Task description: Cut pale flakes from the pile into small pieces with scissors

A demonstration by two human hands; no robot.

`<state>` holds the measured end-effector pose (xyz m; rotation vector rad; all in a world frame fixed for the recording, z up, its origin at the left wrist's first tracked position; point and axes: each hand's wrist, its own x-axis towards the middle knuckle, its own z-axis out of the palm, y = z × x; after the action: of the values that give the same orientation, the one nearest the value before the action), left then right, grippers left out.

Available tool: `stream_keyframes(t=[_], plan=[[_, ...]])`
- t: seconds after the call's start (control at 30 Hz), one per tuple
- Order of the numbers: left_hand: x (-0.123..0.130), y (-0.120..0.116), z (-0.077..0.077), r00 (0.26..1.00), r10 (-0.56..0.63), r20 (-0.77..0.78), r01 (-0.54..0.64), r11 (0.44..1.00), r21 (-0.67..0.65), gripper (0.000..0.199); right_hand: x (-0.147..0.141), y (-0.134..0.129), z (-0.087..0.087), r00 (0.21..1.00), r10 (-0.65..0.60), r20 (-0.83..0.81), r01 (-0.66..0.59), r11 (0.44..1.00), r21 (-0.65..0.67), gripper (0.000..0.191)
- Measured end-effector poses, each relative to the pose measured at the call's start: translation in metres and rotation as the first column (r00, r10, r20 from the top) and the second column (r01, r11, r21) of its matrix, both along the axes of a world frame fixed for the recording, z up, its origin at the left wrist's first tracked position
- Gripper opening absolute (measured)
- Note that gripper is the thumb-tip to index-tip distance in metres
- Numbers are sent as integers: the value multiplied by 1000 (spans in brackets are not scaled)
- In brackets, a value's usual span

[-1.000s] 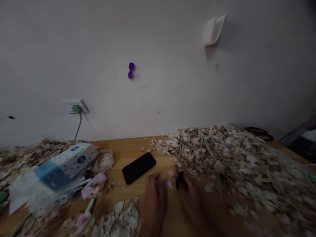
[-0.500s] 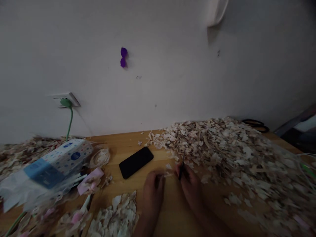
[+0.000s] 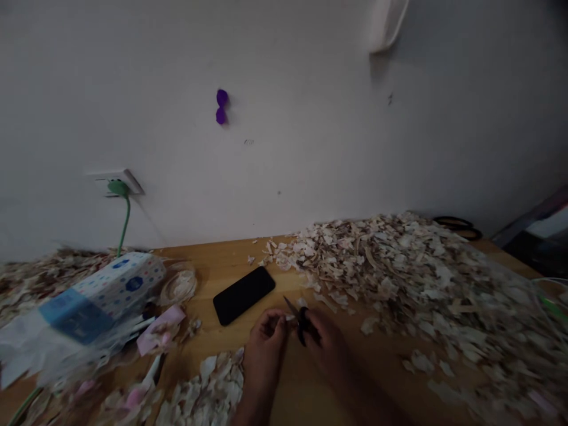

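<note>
Low at the centre of the head view, my left hand point(image 3: 267, 334) pinches a small pale flake point(image 3: 290, 318) between thumb and fingertips. My right hand point(image 3: 326, 337) is closed round the black handles of a pair of scissors point(image 3: 302, 322), whose blades point up and left, close by the flake. Whether the blades touch the flake I cannot tell. Beyond my hands spreads a big heap of pale, dry flakes point(image 3: 377, 260). A smaller pile of pale flakes point(image 3: 208, 384) lies left of my left forearm.
A black phone point(image 3: 244, 296) lies beyond my left hand. At the left are a tissue pack point(image 3: 119, 284), a roll of clear tape point(image 3: 178, 287) and a pink piece point(image 3: 160, 330). Black-handled scissors point(image 3: 458, 226) rest at the back right. A green cord point(image 3: 125, 222) hangs from the wall socket point(image 3: 116, 182).
The scissors have swung from pointing upward to pointing up and left, nearer my left hand. My right hand has turned and come slightly left; my left hand has shifted a little left.
</note>
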<state>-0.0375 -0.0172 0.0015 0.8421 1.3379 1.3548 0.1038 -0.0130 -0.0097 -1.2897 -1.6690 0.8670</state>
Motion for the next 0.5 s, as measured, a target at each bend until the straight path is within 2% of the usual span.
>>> stream_keyframes(t=[0.1,0.17,0.33,0.5], plan=[[1,0,11,987,-158,-7,158,986,47,20,-1,0,-3,998,-66,17,64,996,66,21],[1,0,16,980,-198,-1,198,979,50,21,-1,1,-4,995,-102,2,102,990,100,19],[1,1,16,968,-247,-45,248,968,43,20,-1,4,-4,997,-75,-26,77,994,81,12],[2,0,21,970,-227,-90,232,971,50,24,1,6,-9,996,-77,-39,80,993,88,19]])
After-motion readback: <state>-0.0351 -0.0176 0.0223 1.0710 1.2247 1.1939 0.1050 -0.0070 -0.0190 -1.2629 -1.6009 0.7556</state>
